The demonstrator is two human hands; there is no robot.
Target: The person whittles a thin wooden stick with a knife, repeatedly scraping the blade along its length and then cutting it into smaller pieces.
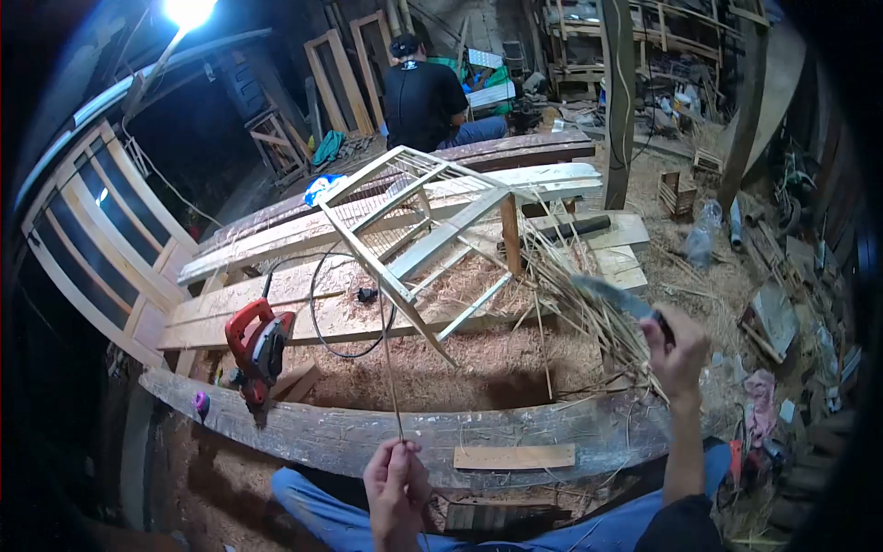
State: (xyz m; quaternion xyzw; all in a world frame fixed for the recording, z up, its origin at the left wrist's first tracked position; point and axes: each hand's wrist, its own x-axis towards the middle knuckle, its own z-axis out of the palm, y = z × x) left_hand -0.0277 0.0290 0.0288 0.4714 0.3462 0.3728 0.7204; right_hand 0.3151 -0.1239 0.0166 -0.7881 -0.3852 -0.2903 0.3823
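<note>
My left hand (395, 488) pinches the lower end of a thin cane strip (388, 359), which runs up towards a tilted wooden chair frame (423, 230) with a partly woven panel. My right hand (676, 354) is raised at the right and grips a knife (614, 296) by its handle, blade pointing up and left. A loose pile of cane strips (589, 313) lies under the knife hand. My legs in blue trousers (340, 520) show at the bottom.
A red power saw (260, 345) with a black cable lies on planks at the left. A heavy beam (414, 432) crosses in front, with a small board on it. A person in black (423, 97) sits at the back. Door frames stand left; sawdust and clutter cover the floor.
</note>
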